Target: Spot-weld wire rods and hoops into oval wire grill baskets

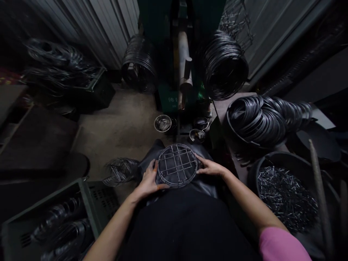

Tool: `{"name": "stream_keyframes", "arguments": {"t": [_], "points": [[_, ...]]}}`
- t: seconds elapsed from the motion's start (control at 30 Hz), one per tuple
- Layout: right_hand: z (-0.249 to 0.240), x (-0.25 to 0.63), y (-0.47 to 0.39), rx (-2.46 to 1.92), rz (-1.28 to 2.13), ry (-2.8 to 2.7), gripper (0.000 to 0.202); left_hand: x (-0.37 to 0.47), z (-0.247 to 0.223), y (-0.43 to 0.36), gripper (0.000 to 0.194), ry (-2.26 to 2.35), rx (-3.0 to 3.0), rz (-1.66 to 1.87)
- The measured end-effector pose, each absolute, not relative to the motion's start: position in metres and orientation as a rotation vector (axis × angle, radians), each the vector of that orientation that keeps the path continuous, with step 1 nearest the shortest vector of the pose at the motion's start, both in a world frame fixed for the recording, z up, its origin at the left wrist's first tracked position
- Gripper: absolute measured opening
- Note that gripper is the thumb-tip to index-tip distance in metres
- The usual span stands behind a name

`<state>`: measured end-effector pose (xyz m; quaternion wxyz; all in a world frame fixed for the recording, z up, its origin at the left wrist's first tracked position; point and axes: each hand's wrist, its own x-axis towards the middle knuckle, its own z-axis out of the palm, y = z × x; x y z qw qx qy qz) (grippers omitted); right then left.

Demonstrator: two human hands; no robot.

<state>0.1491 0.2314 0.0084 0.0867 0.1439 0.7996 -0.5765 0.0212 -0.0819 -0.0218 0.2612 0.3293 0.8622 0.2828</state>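
A round wire rack [177,165] with a grid of crossed rods inside its ring lies above my lap. My left hand [150,178] grips its left rim, thumb along the near edge. On the opposite side my right hand [209,167] holds the right rim between thumb and fingers. Beyond the rack stands a dark green machine [171,99] with a metal arm [183,54] pointing toward me. A dark apron [202,185] covers my knees beneath the rack.
Wire rings fill a pan [244,139] at right, near a tub of short rods [288,195]. Small bowls [163,123] sit by the machine. A green crate [84,203] of wire rings is at lower left. Wire coils [227,67] hang beside the machine.
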Motion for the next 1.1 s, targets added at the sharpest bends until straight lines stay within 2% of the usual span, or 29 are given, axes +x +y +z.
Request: {"name": "stream_keyframes", "arguments": {"t": [0.2,0.37,0.53,0.63,0.77,0.83,0.93,1.07,1.1], "points": [[-0.004,0.156,0.217,0.563,-1.623,2.515,0.085,0.043,-0.023,-0.066,0.124,2.510,0.841,0.593],[-0.002,0.158,0.211,0.589,-1.410,2.482,0.100,0.046,-0.027,-0.064,0.119,2.593,0.880,0.532],[0.005,0.155,0.204,0.687,-1.205,2.491,0.102,0.053,-0.027,-0.058,0.114,2.689,0.853,0.438],[0.005,0.156,0.201,0.727,-1.289,2.487,0.101,0.054,-0.023,-0.055,0.111,2.699,0.871,0.431],[0.001,0.160,0.195,0.648,-1.722,2.387,0.101,0.039,-0.012,-0.052,0.111,2.597,0.875,0.451],[-0.001,0.165,0.191,0.646,-1.857,2.326,0.099,0.025,-0.006,-0.053,0.109,2.501,0.938,0.491],[0.000,0.174,0.195,0.696,-1.824,2.338,0.090,0.001,0.001,-0.064,0.103,2.318,1.057,0.624],[0.008,0.173,0.215,0.805,-1.807,2.406,0.049,-0.019,0.006,-0.078,0.076,2.129,0.747,1.054],[0.009,0.169,0.219,0.868,-1.820,2.423,0.044,-0.020,0.007,-0.078,0.072,2.125,0.614,1.161]]}}
